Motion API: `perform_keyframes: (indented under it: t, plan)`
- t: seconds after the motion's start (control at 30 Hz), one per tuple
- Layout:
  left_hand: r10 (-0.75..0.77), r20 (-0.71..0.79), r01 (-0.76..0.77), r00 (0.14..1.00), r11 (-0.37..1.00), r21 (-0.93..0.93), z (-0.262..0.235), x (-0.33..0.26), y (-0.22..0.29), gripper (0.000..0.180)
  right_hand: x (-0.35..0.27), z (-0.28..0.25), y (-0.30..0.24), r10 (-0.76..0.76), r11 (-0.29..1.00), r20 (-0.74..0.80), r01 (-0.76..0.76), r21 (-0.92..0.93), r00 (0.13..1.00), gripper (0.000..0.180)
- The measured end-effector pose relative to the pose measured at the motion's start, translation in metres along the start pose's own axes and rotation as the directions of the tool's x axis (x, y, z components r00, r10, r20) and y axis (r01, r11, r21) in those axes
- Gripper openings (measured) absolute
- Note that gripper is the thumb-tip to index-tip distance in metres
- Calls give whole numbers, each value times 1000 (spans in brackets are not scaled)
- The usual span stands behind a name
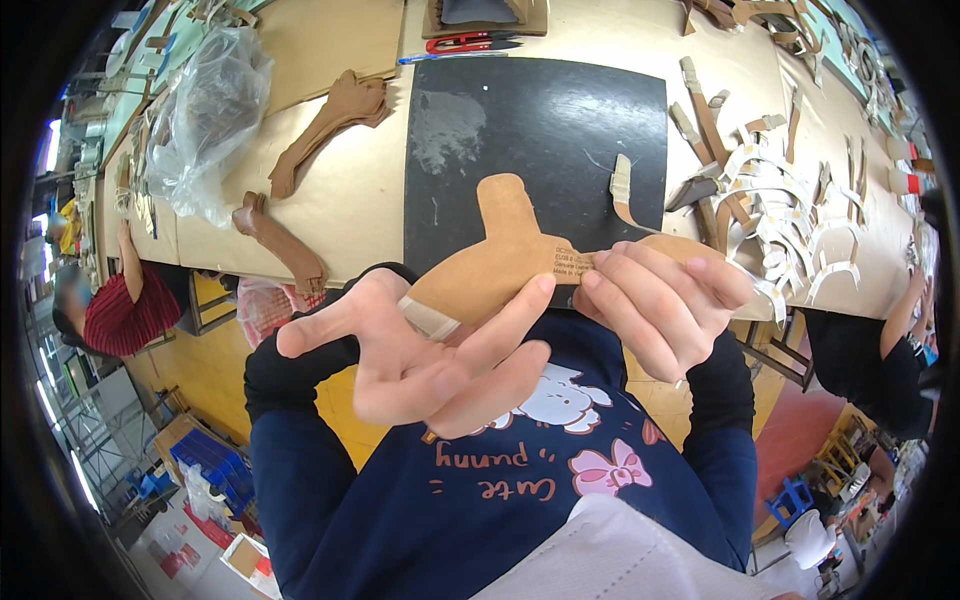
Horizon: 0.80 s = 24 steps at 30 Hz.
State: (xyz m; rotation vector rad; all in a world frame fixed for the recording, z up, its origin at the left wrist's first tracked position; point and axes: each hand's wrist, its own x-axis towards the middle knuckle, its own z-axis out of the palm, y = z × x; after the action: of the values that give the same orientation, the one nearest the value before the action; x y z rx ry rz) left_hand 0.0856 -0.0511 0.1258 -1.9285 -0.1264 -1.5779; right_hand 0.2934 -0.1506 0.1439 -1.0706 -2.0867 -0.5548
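A flat tan leather piece with a rounded tab on top, a pale strip at its lower left end and small print near its right end is up in front of me, over the mat's near edge. My left hand has it behind the index finger, whose tip rests on its face; the thumb sticks out away from it. My right hand pinches the printed end between thumb and fingers. A thin strap with a pale tip rises beside the right hand, and its tan lower part passes behind those fingers.
A black mat covers the table's middle. Stacked brown leather pieces and a clear plastic bag lie left. Red-handled thread snips and a blue pen sit beyond the mat. Many white-edged straps pile up right. People sit both sides.
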Motion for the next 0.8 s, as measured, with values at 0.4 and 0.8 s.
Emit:
perform_keyframes:
  t: [0.4, 0.8]
  plan:
    - [97, -49, -93, 994, 992, 84, -13, -31, -22, 7, 27, 2, -3, 438, 733, 150, -449, 511, 886, 22]
    - [-565, 2, 565, 825, 824, 45, 5, -38, -2, 50, 21, 38, -7, 527, -284, 716, -700, 655, 457, 13]
